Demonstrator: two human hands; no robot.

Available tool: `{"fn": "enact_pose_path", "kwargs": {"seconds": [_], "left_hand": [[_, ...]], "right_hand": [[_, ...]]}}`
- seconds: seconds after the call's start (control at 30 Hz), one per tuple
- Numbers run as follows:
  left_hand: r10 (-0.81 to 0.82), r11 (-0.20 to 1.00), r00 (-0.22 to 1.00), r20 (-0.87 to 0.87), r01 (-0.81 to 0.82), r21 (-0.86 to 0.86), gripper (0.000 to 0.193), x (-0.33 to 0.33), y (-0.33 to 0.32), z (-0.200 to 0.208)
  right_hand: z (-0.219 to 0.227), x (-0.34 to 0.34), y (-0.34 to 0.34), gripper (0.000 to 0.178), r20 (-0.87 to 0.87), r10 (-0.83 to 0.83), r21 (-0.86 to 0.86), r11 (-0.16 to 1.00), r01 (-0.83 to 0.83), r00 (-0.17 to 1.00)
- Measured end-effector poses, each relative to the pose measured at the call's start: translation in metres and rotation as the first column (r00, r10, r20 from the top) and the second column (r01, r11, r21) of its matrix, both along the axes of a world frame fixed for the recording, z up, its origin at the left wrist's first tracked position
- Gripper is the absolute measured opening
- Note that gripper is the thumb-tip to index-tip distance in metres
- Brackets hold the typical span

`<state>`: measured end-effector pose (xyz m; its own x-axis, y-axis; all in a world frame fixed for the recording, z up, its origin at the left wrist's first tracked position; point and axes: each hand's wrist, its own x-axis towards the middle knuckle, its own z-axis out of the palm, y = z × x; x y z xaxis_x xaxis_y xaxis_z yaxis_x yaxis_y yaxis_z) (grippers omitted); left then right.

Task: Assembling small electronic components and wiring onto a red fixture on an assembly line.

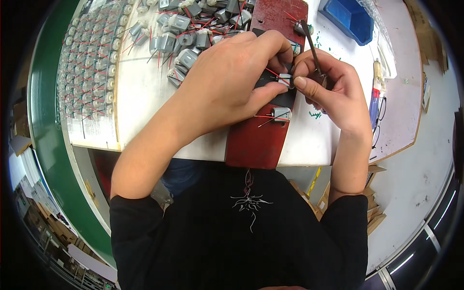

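Left hand (224, 77) has its thumb against a small silver metal motor (284, 79) over the flat black pad (284, 100) — can't tell if it's pinched; right hand (336, 92) grips a slim dark metal tool (311, 47). Probably light, rigid — grab the casing, not the thin red wire (272, 72).

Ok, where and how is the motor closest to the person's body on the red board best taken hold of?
Probably pinch that motor by its grey casing, across its near and far sides, coming from the right: it lies flat, and its thin wires trail out leftward.
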<state>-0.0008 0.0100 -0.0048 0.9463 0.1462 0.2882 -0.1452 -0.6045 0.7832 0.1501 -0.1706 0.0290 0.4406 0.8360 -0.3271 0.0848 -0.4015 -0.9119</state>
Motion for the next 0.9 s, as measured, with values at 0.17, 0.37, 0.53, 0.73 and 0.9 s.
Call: {"fn": "enact_pose_path", "kwargs": {"seconds": [0.17,0.37,0.53,0.73,0.9], "left_hand": [[0.002,1.000,1.000,0.004,-0.002,-0.006,0.043,-0.001,0.000,0.000],[-0.002,1.000,1.000,0.002,0.002,-0.003,0.042,-0.001,0.000,0.000],[0.001,1.000,1.000,0.003,-0.001,-0.013,0.040,0.000,0.000,0.001],[0.007,1.000,1.000,-0.004,-0.007,-0.027,0.041,0.000,-0.001,0.001],[0.041,0.998,0.998,0.053,-0.044,0.043,0.039,0.003,-0.006,-0.001]], "right_hand": [[-0.004,-0.004,0.000,0.022,0.017,-0.024,0.019,1.000,0.023,1.000],[-0.006,-0.011,0.000,0.022,0.168,-0.033,0.025,0.999,0.030,0.985],[-0.003,-0.004,0.000,0.022,0.099,-0.039,-0.015,0.999,0.041,0.994],[-0.005,-0.006,0.001,0.022,0.162,-0.021,-0.009,1.000,0.023,0.986],[-0.006,-0.007,-0.001,0.019,0.152,-0.050,-0.011,0.999,0.052,0.987]]}}
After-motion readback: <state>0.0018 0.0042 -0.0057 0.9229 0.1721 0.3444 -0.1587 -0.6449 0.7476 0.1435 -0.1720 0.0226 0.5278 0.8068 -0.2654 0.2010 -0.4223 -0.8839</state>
